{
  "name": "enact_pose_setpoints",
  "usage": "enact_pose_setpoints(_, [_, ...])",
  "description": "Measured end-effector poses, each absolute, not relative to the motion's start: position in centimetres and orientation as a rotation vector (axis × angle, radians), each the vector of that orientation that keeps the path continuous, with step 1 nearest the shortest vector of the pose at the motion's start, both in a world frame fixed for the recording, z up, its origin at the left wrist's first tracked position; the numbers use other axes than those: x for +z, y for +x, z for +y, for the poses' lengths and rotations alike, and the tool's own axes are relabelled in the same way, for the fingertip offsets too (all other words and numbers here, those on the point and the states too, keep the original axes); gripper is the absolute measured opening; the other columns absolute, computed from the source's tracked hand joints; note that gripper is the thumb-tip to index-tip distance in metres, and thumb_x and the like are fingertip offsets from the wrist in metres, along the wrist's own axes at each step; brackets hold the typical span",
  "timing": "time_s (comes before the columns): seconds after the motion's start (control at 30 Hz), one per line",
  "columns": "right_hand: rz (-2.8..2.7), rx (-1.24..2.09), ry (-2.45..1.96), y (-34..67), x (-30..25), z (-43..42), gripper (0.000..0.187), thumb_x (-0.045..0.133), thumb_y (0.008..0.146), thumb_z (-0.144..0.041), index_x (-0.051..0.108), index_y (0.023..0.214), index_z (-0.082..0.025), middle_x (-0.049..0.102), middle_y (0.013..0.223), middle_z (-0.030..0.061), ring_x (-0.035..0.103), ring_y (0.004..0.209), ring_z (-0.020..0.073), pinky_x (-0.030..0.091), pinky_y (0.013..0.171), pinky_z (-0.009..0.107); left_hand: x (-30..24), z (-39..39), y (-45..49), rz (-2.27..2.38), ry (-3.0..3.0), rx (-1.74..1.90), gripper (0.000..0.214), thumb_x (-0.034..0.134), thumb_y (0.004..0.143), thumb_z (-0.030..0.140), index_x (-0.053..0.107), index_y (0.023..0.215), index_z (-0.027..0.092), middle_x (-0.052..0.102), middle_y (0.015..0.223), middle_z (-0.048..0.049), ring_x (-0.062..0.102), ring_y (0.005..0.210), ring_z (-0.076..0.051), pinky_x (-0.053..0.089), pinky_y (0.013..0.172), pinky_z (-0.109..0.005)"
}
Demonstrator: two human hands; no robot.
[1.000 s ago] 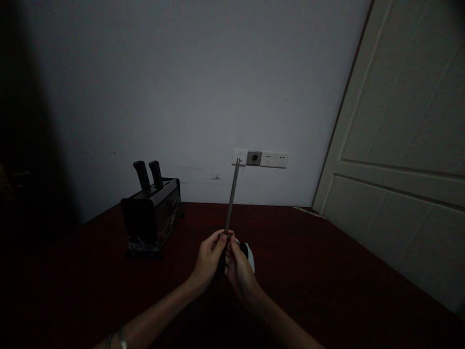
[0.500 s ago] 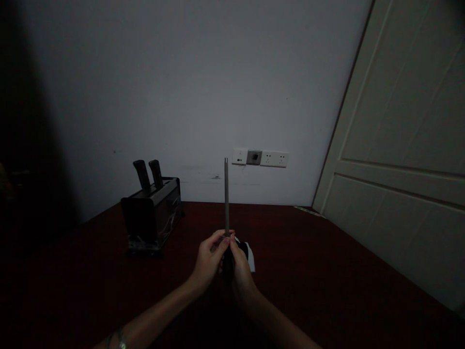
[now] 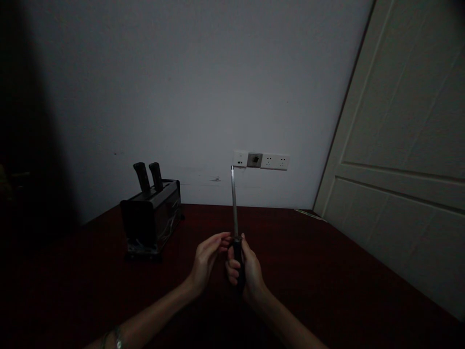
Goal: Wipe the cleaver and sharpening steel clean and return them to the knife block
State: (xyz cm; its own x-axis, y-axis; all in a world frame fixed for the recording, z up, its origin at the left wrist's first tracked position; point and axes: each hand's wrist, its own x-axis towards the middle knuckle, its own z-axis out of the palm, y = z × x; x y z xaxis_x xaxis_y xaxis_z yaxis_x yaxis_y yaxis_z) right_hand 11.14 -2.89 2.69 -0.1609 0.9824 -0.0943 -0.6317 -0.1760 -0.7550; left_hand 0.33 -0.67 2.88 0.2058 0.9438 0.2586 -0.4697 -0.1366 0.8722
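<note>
My right hand [image 3: 244, 271] is wrapped round the black handle of a sharpening steel [image 3: 234, 203], whose thin grey rod stands nearly upright above the dark red table [image 3: 327, 271]. My left hand [image 3: 206, 259] sits just left of the handle with its fingers loosely curled, the fingertips touching or almost touching the handle's top. A bracelet shows on my left wrist. To the left stands a dark knife block [image 3: 150, 218] with two black knife handles [image 3: 148, 177] sticking up from it.
A pale wall rises behind the table, with a row of sockets and a switch [image 3: 260, 160]. A white panelled door [image 3: 407, 160] fills the right side. The far left of the view is in deep shadow.
The steel's grip has passed to my right hand and my left hand has loosened and drawn slightly left. The rod tipped from leaning right to nearly upright. The white object behind my hands is now hidden.
</note>
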Motion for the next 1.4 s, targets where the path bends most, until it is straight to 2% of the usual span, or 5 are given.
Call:
enact_pose_setpoints(0.57, [-0.646,1.567,-0.887,13.0,1.4,-2.0,0.049,0.05,0.068,-0.066,0.051,0.067,-0.017,0.033,0.031,-0.0109,0.025,0.024,0.0028,0.018,0.024,0.014,-2.4,6.0,1.5,1.272,1.68,1.021,0.033,0.046,0.072,0.024,0.058,0.099,0.009,0.063,0.097,-0.013,0.059,0.085,-0.018,0.043,0.074,-0.027])
enact_pose_setpoints(0.83, [-0.672,1.563,-0.893,13.1,0.8,-1.6,0.053,0.055,0.06,-0.071,0.047,0.064,-0.018,0.03,0.03,-0.0126,0.023,0.023,0.0024,0.018,0.024,0.015,-2.6,6.0,2.7,1.387,1.959,0.792,0.017,0.061,0.064,0.032,0.055,0.064,0.016,0.06,0.08,-0.0078,0.054,0.089,-0.024,0.037,0.077,-0.032])
enact_pose_setpoints(1.0, [-0.641,1.71,-0.784,13.5,1.4,-1.8,0.051,0.048,0.069,-0.069,0.045,0.062,-0.019,0.029,0.028,-0.0127,0.019,0.022,0.0019,0.013,0.025,0.014,-1.8,6.6,3.4,1.208,1.844,0.78,0.016,0.059,0.061,0.026,0.051,0.052,0.016,0.055,0.057,-0.0012,0.055,0.067,-0.017,0.037,0.063,-0.026])
enact_pose_setpoints(1.2, [-0.666,1.867,-0.621,13.7,1.4,-2.0,0.05,0.039,0.079,-0.064,0.045,0.061,-0.018,0.028,0.03,-0.012,0.014,0.023,0.0015,0.01,0.026,0.014,1.7,6.8,1.5,0.873,1.436,0.945,0.031,0.052,0.069,0.036,0.059,0.088,0.013,0.063,0.074,-0.005,0.058,0.064,-0.016,0.042,0.059,-0.025])
enact_pose_setpoints(1.4, [-0.744,1.832,-0.621,13.3,0.8,-1.9,0.048,0.043,0.076,-0.066,0.044,0.063,-0.019,0.029,0.031,-0.0123,0.015,0.024,0.0018,0.012,0.025,0.014,3.6,5.1,0.6,0.513,0.762,0.816,0.033,0.055,0.074,0.041,0.063,0.079,0.009,0.065,0.069,-0.0083,0.059,0.059,-0.017,0.044,0.059,-0.026])
